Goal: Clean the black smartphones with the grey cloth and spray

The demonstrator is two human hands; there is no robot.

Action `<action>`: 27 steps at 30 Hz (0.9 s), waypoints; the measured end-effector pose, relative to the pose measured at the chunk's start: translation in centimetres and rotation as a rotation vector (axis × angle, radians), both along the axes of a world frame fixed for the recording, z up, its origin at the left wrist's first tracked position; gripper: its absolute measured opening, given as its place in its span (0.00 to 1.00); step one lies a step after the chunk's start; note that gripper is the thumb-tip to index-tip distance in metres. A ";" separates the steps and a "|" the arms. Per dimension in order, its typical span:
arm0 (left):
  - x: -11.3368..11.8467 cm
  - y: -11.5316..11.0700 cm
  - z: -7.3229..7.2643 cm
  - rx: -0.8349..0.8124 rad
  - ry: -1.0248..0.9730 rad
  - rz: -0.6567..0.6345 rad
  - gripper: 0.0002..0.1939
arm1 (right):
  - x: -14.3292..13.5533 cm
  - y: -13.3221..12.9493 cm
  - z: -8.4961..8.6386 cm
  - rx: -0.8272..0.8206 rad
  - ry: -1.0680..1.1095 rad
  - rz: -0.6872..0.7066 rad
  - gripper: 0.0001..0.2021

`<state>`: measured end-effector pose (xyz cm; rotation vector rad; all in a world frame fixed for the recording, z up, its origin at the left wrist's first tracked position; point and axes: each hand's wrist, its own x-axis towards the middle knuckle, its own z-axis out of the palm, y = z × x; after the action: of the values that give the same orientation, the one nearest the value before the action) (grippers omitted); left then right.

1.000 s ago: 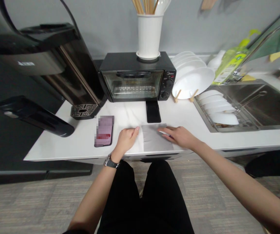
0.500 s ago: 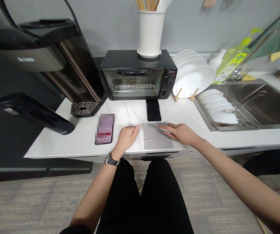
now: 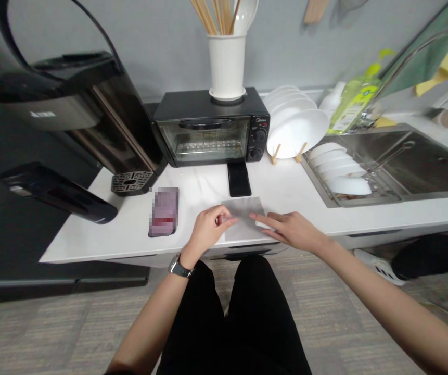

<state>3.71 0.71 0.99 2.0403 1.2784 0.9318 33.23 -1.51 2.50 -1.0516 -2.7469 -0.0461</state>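
A thin grey sheet (image 3: 243, 208) lies flat on the white counter near its front edge. My left hand (image 3: 210, 226), with a watch on the wrist, is at the sheet's left side; its fingers are curled and pinched together, and what they hold, if anything, is too small to name. My right hand (image 3: 292, 230) is over the sheet's right side, index finger stretched out, with a small white item (image 3: 265, 226) held under the fingers. Behind the sheet lies a black phone (image 3: 239, 178). A phone with a blurred pinkish screen (image 3: 164, 211) rests left of my left hand.
Behind are a black toaster oven (image 3: 208, 138) bearing a white utensil holder (image 3: 227, 65), and racked plates (image 3: 299, 130). A water dispenser (image 3: 102, 120) and dark bottle (image 3: 60, 192) stand left, a sink (image 3: 434, 161) right. Another person's shoe (image 3: 380, 266) shows at lower right.
My left hand has moved right onto the sheet's left edge, its fingers now curled over it. My right hand has shifted slightly down. The view has shifted, and a person's shoe has appeared.
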 end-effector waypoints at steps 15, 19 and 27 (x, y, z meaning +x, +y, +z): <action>5.3 -0.9 3.1 0.100 0.229 -0.257 0.24 | -1.7 -0.9 -2.3 -0.144 0.274 0.060 0.22; 3.6 -0.5 2.9 0.144 0.151 -0.156 0.14 | -0.3 3.4 -2.5 -0.167 0.537 -0.191 0.24; -1.1 1.0 -0.8 0.164 0.419 -0.170 0.29 | 4.2 15.1 -5.2 -0.073 0.853 -0.481 0.45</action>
<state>2.58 1.72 0.21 2.5239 1.2363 0.5638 37.41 13.64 -2.75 -1.3297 -1.7213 0.3488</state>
